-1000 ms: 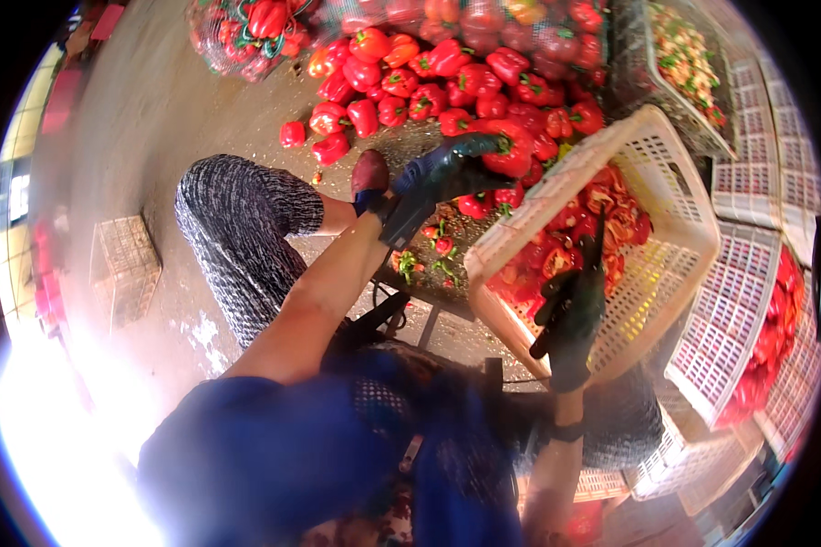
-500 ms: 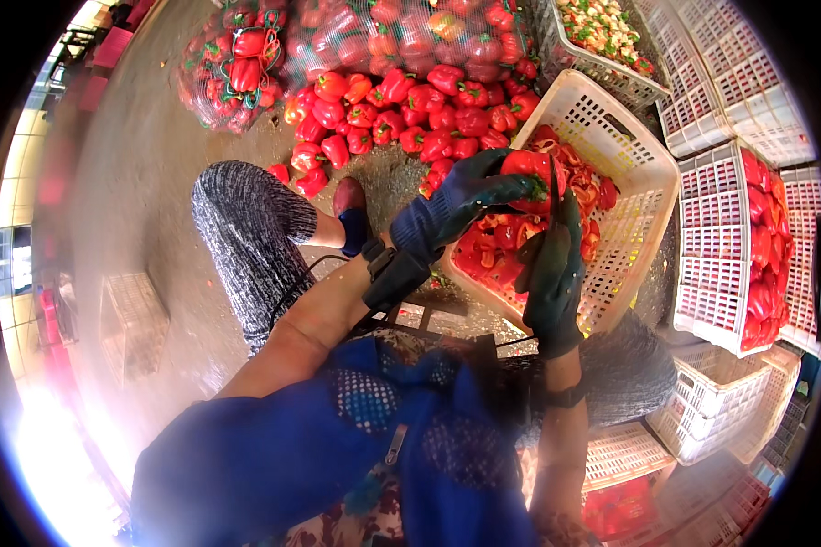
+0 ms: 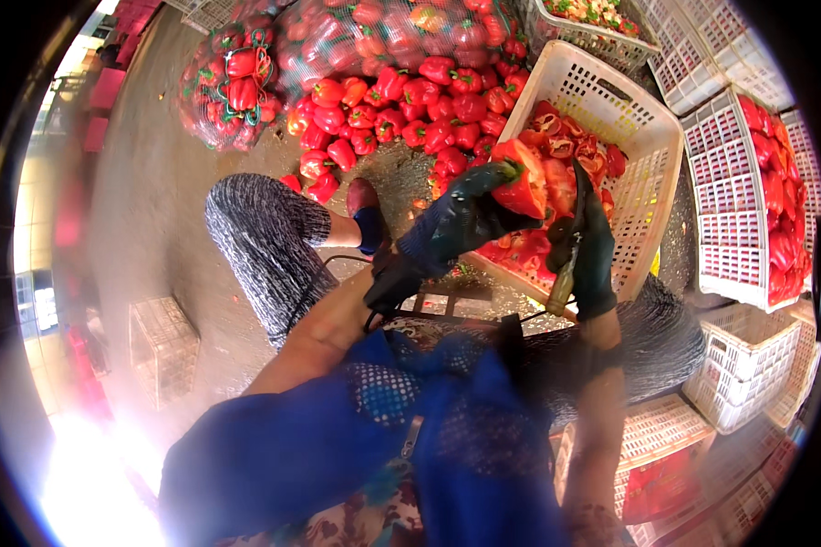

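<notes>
My left hand (image 3: 465, 214), in a dark glove, grips a red bell pepper (image 3: 524, 190) whose pale inner side shows, so it is cut open. Just to the right, my right hand (image 3: 595, 260), also gloved, is closed around a knife (image 3: 564, 287). Its worn handle sticks out below the palm, and the dark blade points away from me beside the pepper. Both hands are over the near part of a cream plastic crate (image 3: 649, 196). Halved and split red peppers (image 3: 556, 137) lie inside it.
Whole red peppers (image 3: 401, 100) are heaped on the floor beyond my left hand, against full mesh sacks (image 3: 337, 41). A crate of pale and green scraps (image 3: 575, 36) stands far right. White crates (image 3: 725, 214), one full of red peppers, line the right side.
The pepper has turned and now shows its open inside. My right hand has moved slightly right and rotated, so the knife handle shows. The whole view has shifted a little.
</notes>
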Motion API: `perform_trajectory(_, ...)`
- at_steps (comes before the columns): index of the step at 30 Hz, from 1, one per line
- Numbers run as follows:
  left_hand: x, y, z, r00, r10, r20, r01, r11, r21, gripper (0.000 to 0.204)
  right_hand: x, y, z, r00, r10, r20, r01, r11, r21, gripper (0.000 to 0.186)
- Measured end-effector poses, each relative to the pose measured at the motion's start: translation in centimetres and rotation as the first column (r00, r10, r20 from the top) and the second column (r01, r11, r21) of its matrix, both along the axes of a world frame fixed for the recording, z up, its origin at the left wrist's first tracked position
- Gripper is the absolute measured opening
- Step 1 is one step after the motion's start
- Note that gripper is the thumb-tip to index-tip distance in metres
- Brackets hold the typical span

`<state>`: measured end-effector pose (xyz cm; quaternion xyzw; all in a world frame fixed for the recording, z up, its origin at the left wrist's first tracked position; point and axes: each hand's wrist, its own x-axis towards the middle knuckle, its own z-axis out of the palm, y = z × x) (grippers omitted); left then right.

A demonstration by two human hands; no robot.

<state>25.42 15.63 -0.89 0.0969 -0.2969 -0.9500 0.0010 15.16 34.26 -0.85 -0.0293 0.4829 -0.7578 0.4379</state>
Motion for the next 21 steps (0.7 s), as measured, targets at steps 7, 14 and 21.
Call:
perform_trajectory(7,0.1,-1.4,3.8,0.943,-0.077,-0.324,-0.186,0.686,-0.703,0.032,0.1,-0.6,3.1,0.999,-0.04,0.026,0.037,0.994,0.105,0.04)
perform_trajectory(14,-1.3,-0.4,0.6,0.994,-0.114,0.004,0.1,0.862,-0.497,0.049,0.0,-1.0,-1.0,0.994,-0.035,0.108,0.046,0.993,-0.109,0.023)
perform_trajectory(21,-2.3,1.1,1.7,0.912,0.065,0.404,0.194,0.801,-0.566,0.049,1.2,-3.4,4.3,0.864,-0.263,-0.429,0.416,0.853,0.315,0.025)
